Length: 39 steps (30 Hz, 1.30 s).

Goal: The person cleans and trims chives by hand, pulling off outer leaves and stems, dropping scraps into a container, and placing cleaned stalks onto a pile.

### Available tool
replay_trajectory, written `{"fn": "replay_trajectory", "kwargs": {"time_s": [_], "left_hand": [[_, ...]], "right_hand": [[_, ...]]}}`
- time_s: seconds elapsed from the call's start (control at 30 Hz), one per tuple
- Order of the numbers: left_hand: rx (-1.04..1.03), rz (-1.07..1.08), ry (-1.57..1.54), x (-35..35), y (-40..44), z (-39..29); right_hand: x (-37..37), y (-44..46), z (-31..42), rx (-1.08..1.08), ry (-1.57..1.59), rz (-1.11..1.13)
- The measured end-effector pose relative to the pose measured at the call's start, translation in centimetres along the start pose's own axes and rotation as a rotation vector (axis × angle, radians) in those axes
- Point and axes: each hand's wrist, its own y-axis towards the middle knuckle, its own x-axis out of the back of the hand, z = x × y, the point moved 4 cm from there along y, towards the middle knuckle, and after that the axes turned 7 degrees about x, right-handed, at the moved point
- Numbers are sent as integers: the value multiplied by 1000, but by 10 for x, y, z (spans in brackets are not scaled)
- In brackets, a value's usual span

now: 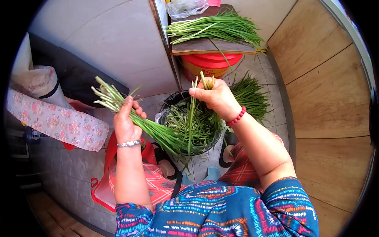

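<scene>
A bunch of garlic chives (156,130) is gripped in my left hand (128,120), pale stem ends up to the left and green leaves sloping down over the bin. My right hand (217,96) is closed on more chive stalks (206,81), whose cut ends poke up above the fingers. From beside its thumb, a few long stalks (192,118) hang down. Below both hands stands a round bin (211,146) lined with a dark bag, with loose chive trimmings (177,118) inside. Another leafy clump (252,96) spreads out behind my right wrist; whether that hand holds it, I cannot tell.
A pile of chives (217,27) lies on a dark wooden board (205,46) over a red bucket (211,63). A clear plastic bag (187,8) sits at the board's back. Wood-look panels (327,98) stand right, a floral cloth-like item (67,122) left.
</scene>
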Motion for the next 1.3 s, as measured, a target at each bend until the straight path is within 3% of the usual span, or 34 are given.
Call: {"fn": "replay_trajectory", "kwargs": {"time_s": [0.1, 0.27, 0.37, 0.43, 0.53, 0.6, 0.77, 0.9, 1.03, 1.23, 1.3], "left_hand": [[-17, -13, 13, 2, 1, -2], [340, 232, 126, -20, -11, 39], [437, 327, 112, -34, -23, 54], [403, 413, 183, -39, -27, 58], [319, 284, 206, -38, -27, 63], [409, 386, 219, -38, -26, 61], [440, 344, 207, -34, -25, 56], [370, 336, 256, -34, -23, 49], [296, 338, 321, -32, -20, 44], [275, 292, 312, -23, -14, 34], [315, 258, 224, -21, -11, 32]], "right_hand": [[-1, -2, 1, -111, 46, -6], [-8, -4, -5, -249, 223, 8], [-17, -6, 2, -160, 206, 3], [-19, -6, -5, -137, 184, 6], [-24, -6, -12, -112, 95, 57], [-28, -8, -13, -99, 132, 114], [-22, -6, -11, -105, 52, 203], [-13, -4, 3, -150, 23, 140], [-12, -6, 2, -65, -11, 20], [16, -2, 14, -116, 246, -129], [13, 0, 18, -75, 101, -67]]}}
